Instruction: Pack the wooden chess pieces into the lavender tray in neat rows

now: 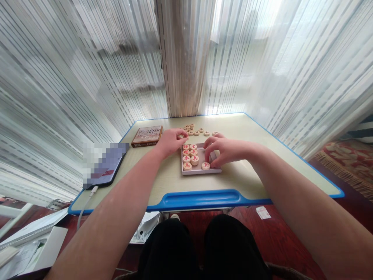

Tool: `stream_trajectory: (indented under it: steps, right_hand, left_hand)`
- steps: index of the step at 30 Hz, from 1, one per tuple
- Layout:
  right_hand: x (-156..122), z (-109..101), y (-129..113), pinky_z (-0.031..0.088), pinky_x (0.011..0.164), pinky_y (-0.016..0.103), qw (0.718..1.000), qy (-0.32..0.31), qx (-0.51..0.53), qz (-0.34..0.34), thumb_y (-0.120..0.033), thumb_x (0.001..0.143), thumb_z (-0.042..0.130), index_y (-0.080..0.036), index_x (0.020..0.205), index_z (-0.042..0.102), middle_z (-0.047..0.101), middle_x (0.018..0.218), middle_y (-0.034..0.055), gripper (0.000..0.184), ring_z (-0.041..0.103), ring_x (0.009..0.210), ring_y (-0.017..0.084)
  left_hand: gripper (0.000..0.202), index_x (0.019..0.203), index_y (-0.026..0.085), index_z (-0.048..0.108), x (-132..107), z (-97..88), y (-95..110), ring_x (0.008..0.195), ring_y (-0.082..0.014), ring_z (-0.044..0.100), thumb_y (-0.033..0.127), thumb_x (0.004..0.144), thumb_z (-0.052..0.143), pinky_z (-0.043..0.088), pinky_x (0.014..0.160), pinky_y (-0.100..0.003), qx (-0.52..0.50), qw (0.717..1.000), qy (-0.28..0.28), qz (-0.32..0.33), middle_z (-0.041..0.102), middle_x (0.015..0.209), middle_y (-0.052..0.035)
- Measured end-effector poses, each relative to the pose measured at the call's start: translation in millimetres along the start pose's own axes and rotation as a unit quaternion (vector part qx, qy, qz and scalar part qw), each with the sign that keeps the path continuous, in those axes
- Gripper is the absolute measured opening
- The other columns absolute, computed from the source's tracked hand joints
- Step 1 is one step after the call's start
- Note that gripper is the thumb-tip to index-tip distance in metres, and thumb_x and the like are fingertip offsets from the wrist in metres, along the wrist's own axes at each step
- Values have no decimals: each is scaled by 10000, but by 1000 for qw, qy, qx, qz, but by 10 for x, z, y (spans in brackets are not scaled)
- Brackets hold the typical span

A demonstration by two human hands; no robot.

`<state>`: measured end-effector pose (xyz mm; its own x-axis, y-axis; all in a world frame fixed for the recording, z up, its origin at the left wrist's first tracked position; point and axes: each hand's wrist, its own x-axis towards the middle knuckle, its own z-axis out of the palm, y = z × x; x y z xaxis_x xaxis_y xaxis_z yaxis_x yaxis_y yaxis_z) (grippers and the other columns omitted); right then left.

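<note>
A shallow white box tray [201,172] lies on the table. Along its left side stand two columns of round wooden Chinese chess pieces [194,160] with red characters. My right hand [222,149] reaches into the tray from the right, fingers curled, with thumb and fingertip at the edge of a red-marked Chinese chess piece [205,166] near the front wall. My left hand [174,140] is at the tray's far left corner, its fingertips close together; what lies between them, if anything, is too small to make out. Behind the tray, several loose pieces [196,132] lie scattered.
A brown printed box [147,134] sits at the table's back left. Nearer, a tablet [109,167] with a white cable [87,200] lies along the left edge. A blue trough [201,197] runs along the front edge. Curtains [186,58] hang behind the table.
</note>
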<state>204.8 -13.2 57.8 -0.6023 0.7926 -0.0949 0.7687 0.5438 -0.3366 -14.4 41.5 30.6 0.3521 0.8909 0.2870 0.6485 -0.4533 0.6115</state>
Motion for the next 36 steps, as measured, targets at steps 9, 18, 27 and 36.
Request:
stream_trajectory:
  steps: [9,18,27,36]
  right_hand:
    - [-2,7,-7,299,1050,461,999,-8,31,-15,-373,638,722,-293,745,759,558,1193,42,139,353,1208,315]
    - [36,24,-53,355,990,453,1000,8,15,-11,-427,636,727,-255,779,742,589,973,74,225,401,1122,306]
    - [67,72,-47,384,940,439,1000,26,13,-7,-494,616,729,-237,767,715,593,935,76,299,419,1080,306]
    - [79,75,-89,384,922,427,1000,10,-10,3,-475,641,711,-239,815,715,600,948,80,293,428,1067,306]
  left_hand:
    - [232,891,171,711,19,4,-29,663,-158,636,313,750,594,474,672,-261,19,1000,4,8,693,692,-21]
    - [221,870,175,717,6,-9,15,644,-153,625,320,747,605,485,690,-265,22,1000,7,6,697,702,-20]
    - [197,859,174,726,5,-17,29,644,-152,614,291,743,617,479,703,-268,38,999,12,9,699,720,-25]
    - [200,858,166,723,7,-9,28,640,-148,616,289,740,619,477,678,-263,28,999,11,11,697,708,-24]
